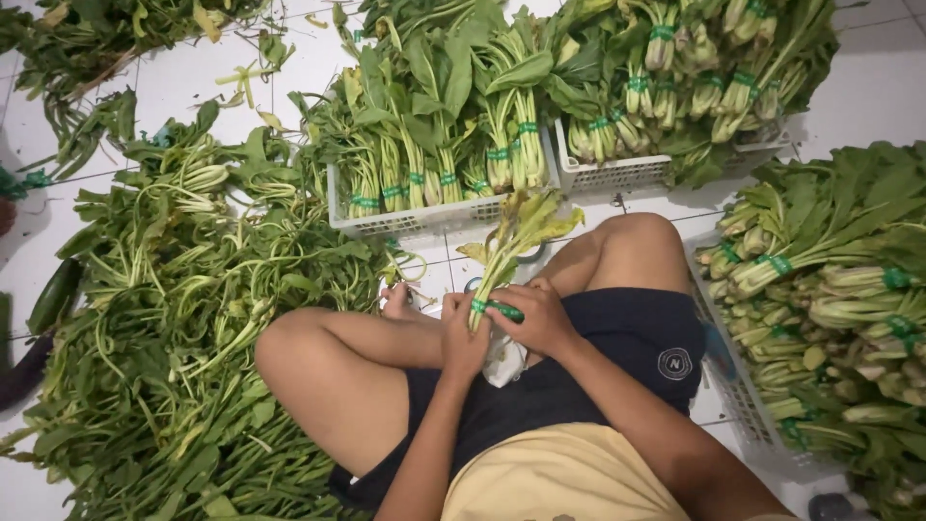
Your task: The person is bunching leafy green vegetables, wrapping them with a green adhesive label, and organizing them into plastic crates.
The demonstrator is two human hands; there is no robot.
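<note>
We sit cross-legged on the white tiled floor (183, 82), and at the centre of the frame our hands close around a bunch of leafy greens (516, 236) held upright over our lap. Our left hand (463, 338) grips the lower stems, while our right hand (535, 316) wraps them just beside it, fingers pressing a green tape band (499, 309) against the stalks. At the upper centre a white basket (434, 214) holds tied bundles standing on end, with a second white basket (627, 172) just to its right. A third basket (738, 391) at the right edge carries more tied bundles lying flat. A loose heap of untied greens (183, 318) fills the left side.
</note>
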